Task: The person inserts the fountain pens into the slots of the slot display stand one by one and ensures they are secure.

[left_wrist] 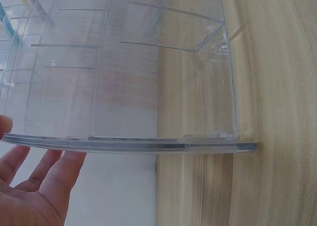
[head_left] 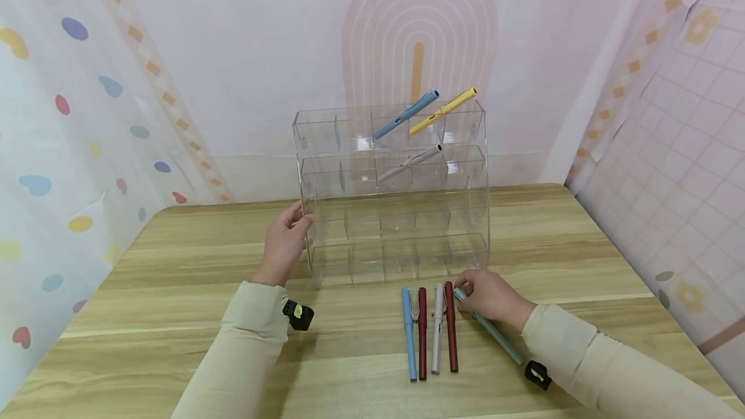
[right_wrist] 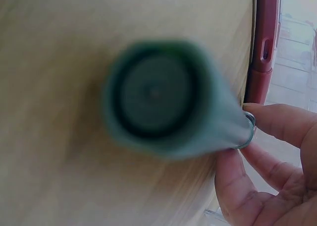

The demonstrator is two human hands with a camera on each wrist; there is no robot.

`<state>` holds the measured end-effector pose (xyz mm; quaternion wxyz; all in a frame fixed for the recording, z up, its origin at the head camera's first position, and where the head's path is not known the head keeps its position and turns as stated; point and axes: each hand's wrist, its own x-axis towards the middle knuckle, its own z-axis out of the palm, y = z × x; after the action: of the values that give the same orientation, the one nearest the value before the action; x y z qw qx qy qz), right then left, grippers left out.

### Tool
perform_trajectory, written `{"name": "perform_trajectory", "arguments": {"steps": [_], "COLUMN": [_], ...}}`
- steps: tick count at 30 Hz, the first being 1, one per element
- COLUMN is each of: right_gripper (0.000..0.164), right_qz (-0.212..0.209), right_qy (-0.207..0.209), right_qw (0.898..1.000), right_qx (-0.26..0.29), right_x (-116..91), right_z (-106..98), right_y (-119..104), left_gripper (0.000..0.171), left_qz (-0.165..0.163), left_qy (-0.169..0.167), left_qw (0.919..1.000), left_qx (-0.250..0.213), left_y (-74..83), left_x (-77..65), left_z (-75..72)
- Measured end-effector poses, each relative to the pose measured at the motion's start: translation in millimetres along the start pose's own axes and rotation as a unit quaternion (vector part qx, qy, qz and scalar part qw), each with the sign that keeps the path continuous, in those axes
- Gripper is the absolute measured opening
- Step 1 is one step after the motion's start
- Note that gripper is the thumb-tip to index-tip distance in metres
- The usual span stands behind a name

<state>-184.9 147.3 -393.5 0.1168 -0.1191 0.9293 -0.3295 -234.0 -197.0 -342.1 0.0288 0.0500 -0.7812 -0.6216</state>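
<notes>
My left hand (head_left: 285,238) holds the left side panel of a clear acrylic pen rack (head_left: 487,212), thumb on one face and fingers on the other in the left wrist view. At the right, my right hand (head_left: 491,296) pinches a green pen (head_left: 500,338) by its clip end. The green pen's other end points back toward the wrist and looms large and blurred in the right wrist view. Beside it on the table lie a dark red pen (head_left: 451,335), a pale lilac pen (head_left: 437,335), another dark red pen (head_left: 422,341) and a light blue pen (head_left: 410,341).
Leaning in the rack's upper tiers are a blue pen (head_left: 407,114), a yellow pen (head_left: 443,111) and a pale pen (head_left: 410,163). The rack stands on a wood-grain table (head_left: 192,257). Patterned cloth (head_left: 250,50) hangs behind and along both sides.
</notes>
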Motion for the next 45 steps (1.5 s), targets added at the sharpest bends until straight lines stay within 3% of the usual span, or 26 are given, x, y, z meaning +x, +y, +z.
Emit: {"name": "perform_trajectory", "arguments": {"steps": [11, 24, 35, 40, 45], "right_gripper": [0.028, 0.034, 0.035, 0.034, 0.024], "right_qz": [0.012, -0.003, -0.009, -0.022, -0.043], "right_qy": [0.005, 0.028, 0.101, 0.144, 0.186], "right_qw": [0.998, 0.988, 0.973, 0.962, 0.937], "right_qx": [0.055, 0.153, 0.207, 0.232, 0.293], "right_x": [-4, -6, -11, -11, -10], "right_z": [-10, -42, -77, -97, -115], "right_y": [1, -15, -29, -36, -44], "left_gripper": [0.05, 0.051, 0.05, 0.051, 0.051], "left_qz": [0.0, 0.003, -0.001, -0.001, -0.001], "left_qy": [0.005, 0.003, 0.005, 0.003, 0.005], "left_qw": [0.9999, 0.9999, 0.9998, 0.9999, 0.9999], "left_qx": [0.011, 0.015, 0.017, 0.01, 0.011], "left_y": [0.3, 0.2, 1.0, 0.1, -1.2], "left_x": [-0.1, 0.2, -0.6, -0.1, 0.9], "left_z": [0.6, -0.5, 0.5, 0.4, 0.3]}}
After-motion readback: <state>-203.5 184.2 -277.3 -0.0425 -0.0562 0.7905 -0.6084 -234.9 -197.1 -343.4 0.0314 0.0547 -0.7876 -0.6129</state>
